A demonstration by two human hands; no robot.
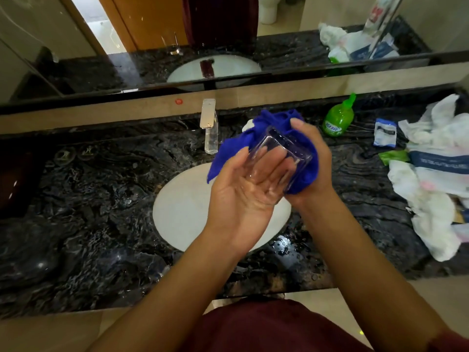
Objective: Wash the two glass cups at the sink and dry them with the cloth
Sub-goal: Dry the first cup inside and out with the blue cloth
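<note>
Above the white oval sink [182, 212], my left hand [243, 196] lies palm up and grips a clear glass cup [276, 151] that is tilted on its side, with my fingers showing through the glass. My right hand [317, 153] clutches a blue cloth [269, 123] bunched against the far side and bottom of this cup. One corner of the cloth hangs down on the left. A second clear glass cup [154, 270] stands on the wet counter near the front edge, left of my left forearm, and is hard to make out.
A chrome faucet [209, 123] rises behind the sink. On the dark marble counter [88, 199] to the right are a green soap bottle [337, 120], a small blue-and-white packet [385, 133] and a heap of white plastic bags [431, 204]. A mirror runs along the back wall.
</note>
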